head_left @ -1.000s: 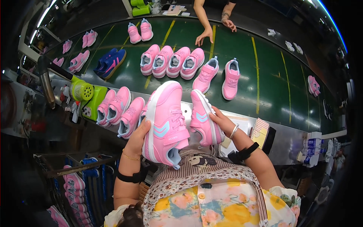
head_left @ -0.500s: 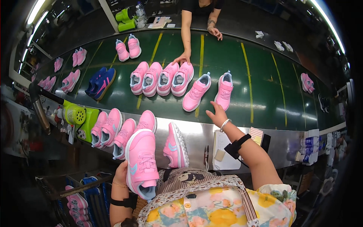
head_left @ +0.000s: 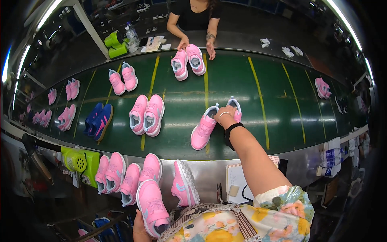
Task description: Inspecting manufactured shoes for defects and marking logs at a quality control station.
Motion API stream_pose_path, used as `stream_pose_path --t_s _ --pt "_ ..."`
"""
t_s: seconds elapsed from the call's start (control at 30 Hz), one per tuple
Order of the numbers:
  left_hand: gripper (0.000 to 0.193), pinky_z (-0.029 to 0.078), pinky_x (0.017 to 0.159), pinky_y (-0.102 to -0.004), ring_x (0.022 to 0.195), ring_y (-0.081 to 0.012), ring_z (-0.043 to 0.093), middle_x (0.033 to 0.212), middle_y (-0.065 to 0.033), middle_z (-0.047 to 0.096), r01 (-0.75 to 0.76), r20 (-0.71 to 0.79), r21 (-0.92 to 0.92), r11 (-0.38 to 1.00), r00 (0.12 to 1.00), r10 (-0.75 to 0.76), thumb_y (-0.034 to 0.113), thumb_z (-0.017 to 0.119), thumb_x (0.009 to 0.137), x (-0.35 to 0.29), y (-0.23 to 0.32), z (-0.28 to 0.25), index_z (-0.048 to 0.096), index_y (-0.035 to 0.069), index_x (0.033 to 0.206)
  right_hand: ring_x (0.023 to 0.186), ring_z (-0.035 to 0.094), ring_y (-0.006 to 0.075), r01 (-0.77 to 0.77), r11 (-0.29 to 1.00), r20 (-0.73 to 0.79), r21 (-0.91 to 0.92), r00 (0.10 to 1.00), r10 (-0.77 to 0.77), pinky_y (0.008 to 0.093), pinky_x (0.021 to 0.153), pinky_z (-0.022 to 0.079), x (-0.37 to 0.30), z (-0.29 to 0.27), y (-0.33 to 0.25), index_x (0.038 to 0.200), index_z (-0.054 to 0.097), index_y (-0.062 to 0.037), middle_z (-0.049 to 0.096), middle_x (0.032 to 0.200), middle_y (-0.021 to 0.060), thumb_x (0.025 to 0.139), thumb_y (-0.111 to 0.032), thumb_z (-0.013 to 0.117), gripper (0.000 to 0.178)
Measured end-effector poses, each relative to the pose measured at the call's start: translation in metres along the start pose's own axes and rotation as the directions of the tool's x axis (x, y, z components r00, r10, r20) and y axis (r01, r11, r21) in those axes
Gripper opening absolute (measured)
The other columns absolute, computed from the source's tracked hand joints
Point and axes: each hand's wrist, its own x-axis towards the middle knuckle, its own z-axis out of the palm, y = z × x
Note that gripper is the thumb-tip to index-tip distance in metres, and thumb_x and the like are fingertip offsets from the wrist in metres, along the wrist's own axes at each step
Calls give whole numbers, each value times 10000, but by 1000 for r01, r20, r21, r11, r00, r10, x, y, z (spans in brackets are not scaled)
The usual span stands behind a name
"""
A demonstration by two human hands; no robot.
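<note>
My left hand [head_left: 139, 226] holds a pink sneaker [head_left: 151, 203] with a white sole at the near edge of the bench, its toe pointing away from me. Out on the green belt, my right hand [head_left: 226, 114] is closed over the upper of another pink sneaker [head_left: 234, 104]; its light-blue collar shows beyond the hand, and the rest is mostly hidden. Just left of that hand stands the matching pink sneaker [head_left: 203, 132], toe toward me. A further pink sneaker [head_left: 184, 185] lies on its side on the metal ledge.
Across the green belt [head_left: 238, 80], a co-worker's hands are at a pair of pink sneakers [head_left: 195, 60]. More pink pairs and blue shoes [head_left: 98, 123] stand leftward. Several pink sneakers [head_left: 113, 171] sit beside a green device [head_left: 86, 163]. A notepad [head_left: 238, 181] lies near my right arm.
My right hand has reached forward onto the right sneaker of the pair. The co-worker has moved two pink sneakers to the far side. My view has shifted, and the left-hand sneaker sits lower in it.
</note>
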Motion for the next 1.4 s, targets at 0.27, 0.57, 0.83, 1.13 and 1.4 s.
stream_pose_path --t_s 0.27,0.57,0.83,1.13,1.4 --pt "578 367 954 -347 1162 -203 424 1339 -105 368 -52 0 708 705 997 74 315 436 924 69 44 56 220 5 1362 921 583 278 612 782 -359 116 760 -542 407 867 386 -26 7 52 1013 597 -114 633 913 109 750 -191 563 277" --pt "501 427 845 -396 997 -369 526 1084 -243 537 52 291 811 -582 828 480 211 634 743 74 47 109 475 -19 1159 898 536 230 964 267 -570 19 229 -789 379 958 324 -168 -36 98 889 659 -170 592 821 20 588 19 589 363" --pt "496 385 914 -382 1082 -325 477 1173 -154 501 -873 959 282 -398 268 92 171 693 698 12 65 246 520 31 1142 903 524 208 966 -153 -492 208 -32 -870 401 995 267 -275 -50 69 880 616 -169 558 819 -18 599 31 604 345" --pt "659 444 779 -329 900 -282 557 949 -143 550 -874 808 298 -384 445 -386 246 795 569 -14 76 259 454 5 1079 717 525 151 597 -48 -282 801 306 -909 267 618 442 -329 -13 27 903 359 -79 536 845 65 656 52 629 388" --pt "578 483 677 -309 798 -217 604 862 -117 578 -721 310 654 -228 531 -789 286 707 748 -15 73 240 353 66 1148 856 578 202 626 -170 -400 761 246 -883 296 708 485 -345 -14 6 1077 325 -25 510 961 143 669 37 636 517"
